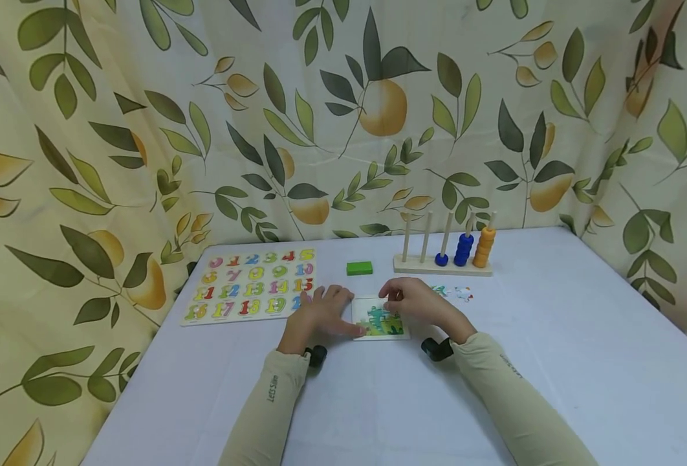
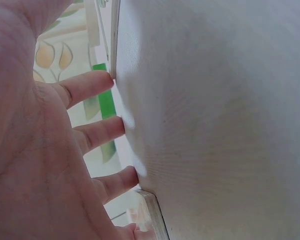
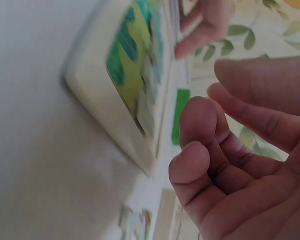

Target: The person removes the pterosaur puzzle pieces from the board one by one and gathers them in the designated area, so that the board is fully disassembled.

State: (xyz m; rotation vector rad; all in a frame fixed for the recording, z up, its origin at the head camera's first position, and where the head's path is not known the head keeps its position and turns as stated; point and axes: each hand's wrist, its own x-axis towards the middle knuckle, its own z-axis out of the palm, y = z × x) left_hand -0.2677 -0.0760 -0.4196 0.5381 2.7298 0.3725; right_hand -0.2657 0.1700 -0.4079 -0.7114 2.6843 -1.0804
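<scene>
A small jigsaw puzzle board point(image 1: 400, 334) with a pale rim lies on the table, its green and blue picture partly filled with pieces. My left hand point(image 1: 322, 313) is spread at the board's left side, its thumb on the lower left corner and its fingertips point(image 2: 125, 177) down on the table. Over the board's right side hovers my right hand point(image 1: 416, 303). Its fingers point(image 3: 195, 120) are loosely bent, and nothing shows between them and the thumb in the right wrist view. Loose puzzle pieces point(image 1: 463, 294) lie to the right, partly behind the right hand.
A number board point(image 1: 218, 320) with colourful numerals lies left of the left hand. Behind the puzzle sits a green block point(image 1: 359, 268). At the back right stands a wooden peg rack point(image 1: 407, 266) with blue and orange beads. A leaf-patterned curtain point(image 1: 343, 181) hangs behind the table.
</scene>
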